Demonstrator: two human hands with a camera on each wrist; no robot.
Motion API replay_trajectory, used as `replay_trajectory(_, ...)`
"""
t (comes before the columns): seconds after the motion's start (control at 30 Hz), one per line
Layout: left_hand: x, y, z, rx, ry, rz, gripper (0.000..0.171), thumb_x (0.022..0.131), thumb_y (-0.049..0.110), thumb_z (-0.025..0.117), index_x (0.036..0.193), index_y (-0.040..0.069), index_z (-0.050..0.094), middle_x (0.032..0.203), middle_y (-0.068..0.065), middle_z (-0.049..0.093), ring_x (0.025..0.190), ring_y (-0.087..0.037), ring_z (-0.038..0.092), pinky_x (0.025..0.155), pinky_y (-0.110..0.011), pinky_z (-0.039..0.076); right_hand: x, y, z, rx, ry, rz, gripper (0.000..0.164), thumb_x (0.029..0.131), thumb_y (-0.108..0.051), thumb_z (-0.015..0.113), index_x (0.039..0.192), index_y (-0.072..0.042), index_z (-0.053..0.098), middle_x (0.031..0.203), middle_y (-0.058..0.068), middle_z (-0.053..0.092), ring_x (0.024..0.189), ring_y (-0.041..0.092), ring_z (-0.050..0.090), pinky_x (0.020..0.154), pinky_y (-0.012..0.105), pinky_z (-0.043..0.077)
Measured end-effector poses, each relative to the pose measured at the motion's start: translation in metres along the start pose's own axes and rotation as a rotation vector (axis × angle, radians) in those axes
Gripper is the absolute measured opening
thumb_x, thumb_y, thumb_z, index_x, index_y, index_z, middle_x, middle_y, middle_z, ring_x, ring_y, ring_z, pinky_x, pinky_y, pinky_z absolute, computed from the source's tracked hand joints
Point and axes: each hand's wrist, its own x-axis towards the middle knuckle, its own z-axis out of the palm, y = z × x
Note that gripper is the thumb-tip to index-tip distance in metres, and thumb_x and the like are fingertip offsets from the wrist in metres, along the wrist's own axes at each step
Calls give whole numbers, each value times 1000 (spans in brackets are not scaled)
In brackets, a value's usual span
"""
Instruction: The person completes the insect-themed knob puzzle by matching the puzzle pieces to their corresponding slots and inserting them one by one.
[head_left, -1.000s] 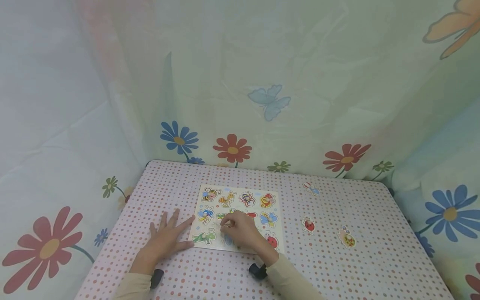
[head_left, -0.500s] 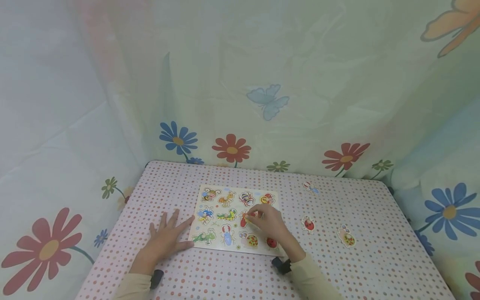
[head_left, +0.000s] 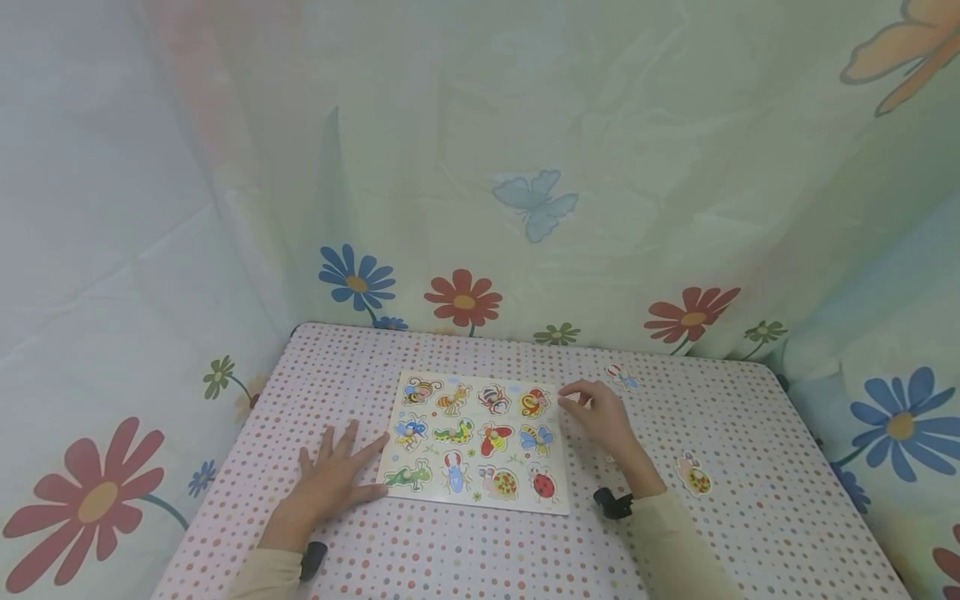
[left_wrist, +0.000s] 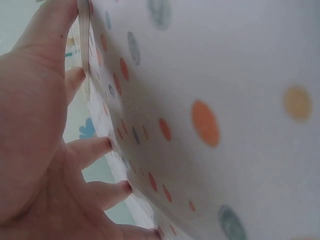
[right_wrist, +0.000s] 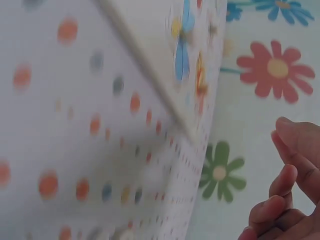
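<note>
A cream insect puzzle board point(head_left: 480, 497) lies flat on the table, covered with several colourful bugs. My left hand point(head_left: 333, 475) rests on the table at its left side, fingers spread. In the left wrist view, the left thumb point(left_wrist: 52, 25) meets the board's edge point(left_wrist: 84, 45), and the other fingertips touch the table. My right hand point(head_left: 603, 421) hovers just off the board's upper right corner, near the snail-like red and yellow bug point(head_left: 536, 402). In the right wrist view, the right fingers point(right_wrist: 275, 207) are loosely bent, with nothing visible between thumb and forefinger.
To the right of the board lie a loose red-and-blue beetle piece point(head_left: 622, 377) and a spotted snail piece point(head_left: 693, 475). My right forearm mostly hides a ladybug piece between them. The dotted tabletop point(head_left: 450, 558) reaches back to a flowered curtain point(head_left: 600, 167).
My right hand has moved rightward from over the board's middle, past the red winged bug, to beyond its right edge, uncovering the bugs beneath. The left hand has stayed in place.
</note>
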Motion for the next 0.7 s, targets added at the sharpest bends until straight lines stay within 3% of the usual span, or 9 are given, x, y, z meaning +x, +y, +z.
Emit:
replay_trajectory(0.27,-1,-2,1,4,9,10,82,83,65,66,154,36,39,164,-21,11,144,-56,-1,102,-82,-3,18,43,-28,-30,125,70,22,97,-19,66,113,-4,71,89,12,57,59,18,43,47,27,37)
replay_trajectory(0.53,0,-3,3,4,16,13,82,83,64,67,154,36,38,164,-21,12,144,-57,0,102,-82,-3,35,75,-45,17,182,235,31,100,-31,63,120,-8,69,103,13,60,77,22,50,58,31,43)
replay_trajectory(0.7,1,-3,3,-10,19,19,82,83,63,68,154,36,38,164,-21,11,144,-57,-1,102,-82,-4,41,85,-50,74,234,305,32,101,-27,61,123,-5,67,116,16,60,87,24,51,63,33,45)
